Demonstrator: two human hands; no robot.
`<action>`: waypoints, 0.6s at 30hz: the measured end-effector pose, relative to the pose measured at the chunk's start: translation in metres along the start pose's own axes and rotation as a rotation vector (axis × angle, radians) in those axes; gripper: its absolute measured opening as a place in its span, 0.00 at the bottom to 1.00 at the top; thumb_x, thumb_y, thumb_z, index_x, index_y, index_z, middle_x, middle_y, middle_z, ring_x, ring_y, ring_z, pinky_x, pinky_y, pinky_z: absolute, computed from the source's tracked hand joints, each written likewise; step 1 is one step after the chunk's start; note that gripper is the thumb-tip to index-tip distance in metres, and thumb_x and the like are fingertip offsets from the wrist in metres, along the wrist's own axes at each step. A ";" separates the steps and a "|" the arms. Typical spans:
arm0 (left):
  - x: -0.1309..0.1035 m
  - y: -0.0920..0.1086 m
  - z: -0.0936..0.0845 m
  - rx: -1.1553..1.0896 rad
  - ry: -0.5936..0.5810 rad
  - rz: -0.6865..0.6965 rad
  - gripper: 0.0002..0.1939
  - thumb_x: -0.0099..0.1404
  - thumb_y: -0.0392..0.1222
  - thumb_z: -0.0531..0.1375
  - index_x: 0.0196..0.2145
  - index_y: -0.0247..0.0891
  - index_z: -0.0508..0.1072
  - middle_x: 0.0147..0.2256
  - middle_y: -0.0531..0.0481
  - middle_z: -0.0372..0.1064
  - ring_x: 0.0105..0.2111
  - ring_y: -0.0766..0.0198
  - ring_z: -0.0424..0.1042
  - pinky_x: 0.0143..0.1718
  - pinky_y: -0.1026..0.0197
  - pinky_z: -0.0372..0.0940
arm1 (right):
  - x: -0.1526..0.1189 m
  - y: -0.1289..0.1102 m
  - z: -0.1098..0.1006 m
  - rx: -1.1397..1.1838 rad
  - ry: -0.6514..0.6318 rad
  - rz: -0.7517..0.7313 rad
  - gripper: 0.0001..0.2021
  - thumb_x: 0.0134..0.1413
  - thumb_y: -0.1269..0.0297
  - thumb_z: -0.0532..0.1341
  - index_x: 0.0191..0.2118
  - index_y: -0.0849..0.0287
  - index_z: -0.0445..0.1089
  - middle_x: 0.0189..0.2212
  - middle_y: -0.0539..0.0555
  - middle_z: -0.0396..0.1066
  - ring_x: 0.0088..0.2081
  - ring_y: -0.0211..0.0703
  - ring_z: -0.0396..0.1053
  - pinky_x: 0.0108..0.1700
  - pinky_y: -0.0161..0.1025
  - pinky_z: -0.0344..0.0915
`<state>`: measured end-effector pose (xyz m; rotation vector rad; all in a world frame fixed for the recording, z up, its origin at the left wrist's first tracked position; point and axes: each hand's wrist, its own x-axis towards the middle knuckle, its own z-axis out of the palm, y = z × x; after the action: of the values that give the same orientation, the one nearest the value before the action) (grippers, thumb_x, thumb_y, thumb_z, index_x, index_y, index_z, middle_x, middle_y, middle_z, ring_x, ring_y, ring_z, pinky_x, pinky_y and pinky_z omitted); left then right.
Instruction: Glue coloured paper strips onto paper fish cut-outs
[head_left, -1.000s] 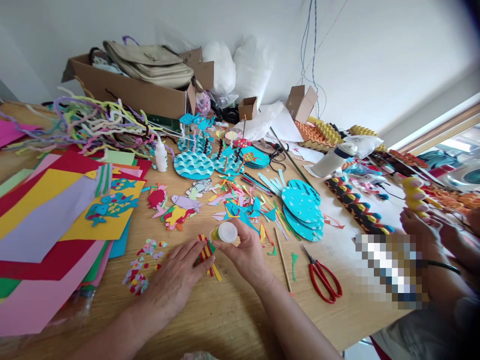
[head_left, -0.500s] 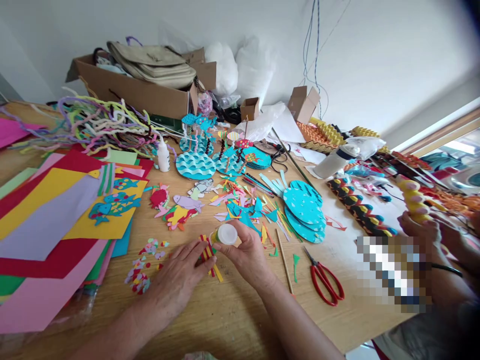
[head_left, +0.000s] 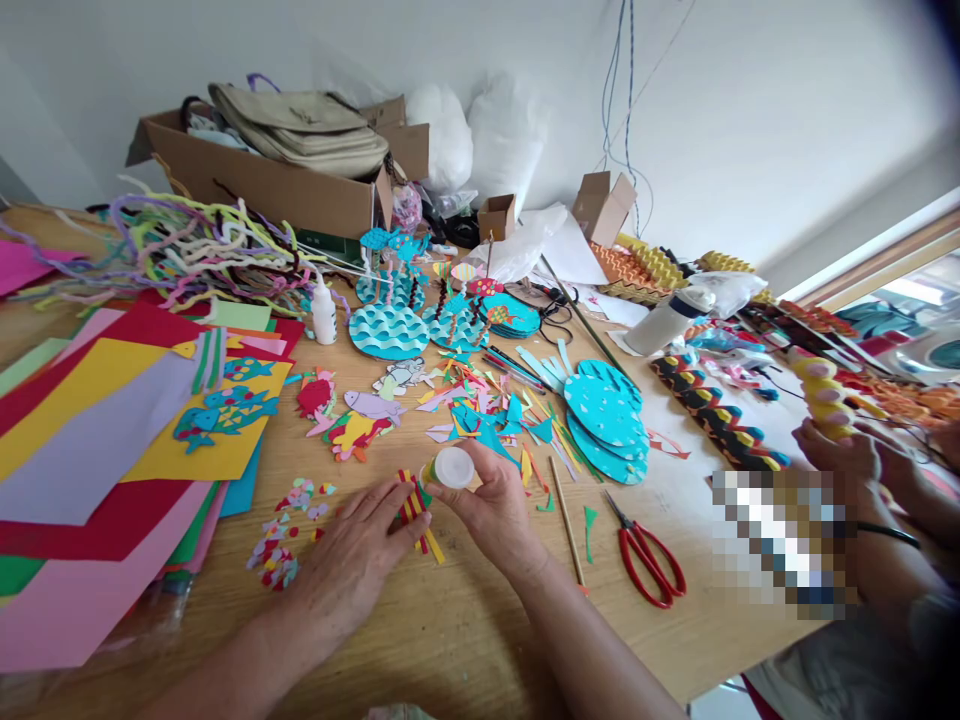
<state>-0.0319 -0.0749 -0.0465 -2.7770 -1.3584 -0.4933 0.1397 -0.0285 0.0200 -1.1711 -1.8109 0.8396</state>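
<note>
My left hand (head_left: 358, 545) lies low over the table, its fingers and thumb holding down a small paper piece with red and yellow strips (head_left: 415, 512). Closed around a glue stick (head_left: 454, 468) is my right hand (head_left: 491, 515); the stick's round white end faces me, and its other end is by the strips. Whether it touches them I cannot tell. Left of my left hand are scattered paper dots (head_left: 279, 550). Beyond my hands lie cut paper fish (head_left: 373, 405) and many coloured scraps (head_left: 480, 425).
Red-handled scissors (head_left: 649, 560) and a thin wooden stick (head_left: 568, 520) lie to the right. Coloured paper sheets (head_left: 82, 600) are stacked at left. A white glue bottle (head_left: 324, 315) stands behind, near blue wave-patterned discs (head_left: 388, 333). At right, another person's hands (head_left: 840, 460) hold a yellow piece.
The view has shifted very slightly. Both hands, the glue stick and the striped paper stay practically in place.
</note>
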 end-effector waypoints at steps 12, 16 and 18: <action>0.000 0.001 0.002 -0.003 0.027 -0.010 0.24 0.60 0.26 0.51 0.50 0.48 0.64 0.52 0.46 0.59 0.53 0.53 0.56 0.48 0.50 0.58 | -0.004 -0.006 -0.004 -0.001 -0.020 -0.023 0.09 0.47 0.61 0.62 0.24 0.58 0.63 0.22 0.46 0.62 0.25 0.36 0.59 0.29 0.32 0.56; 0.000 0.001 0.001 -0.004 0.038 -0.013 0.24 0.60 0.26 0.50 0.50 0.49 0.65 0.52 0.46 0.60 0.52 0.53 0.56 0.48 0.50 0.58 | -0.004 -0.004 -0.002 0.013 -0.020 -0.026 0.08 0.45 0.62 0.63 0.25 0.58 0.63 0.22 0.46 0.63 0.25 0.35 0.60 0.29 0.32 0.56; 0.000 0.001 0.001 0.000 0.030 -0.008 0.24 0.60 0.26 0.51 0.51 0.49 0.64 0.52 0.46 0.60 0.52 0.52 0.57 0.48 0.50 0.58 | -0.004 -0.004 -0.003 0.030 -0.037 -0.037 0.08 0.46 0.63 0.63 0.25 0.58 0.64 0.22 0.46 0.62 0.25 0.35 0.60 0.28 0.31 0.56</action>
<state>-0.0309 -0.0754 -0.0470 -2.7535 -1.3644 -0.5332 0.1416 -0.0335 0.0235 -1.1071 -1.8382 0.8692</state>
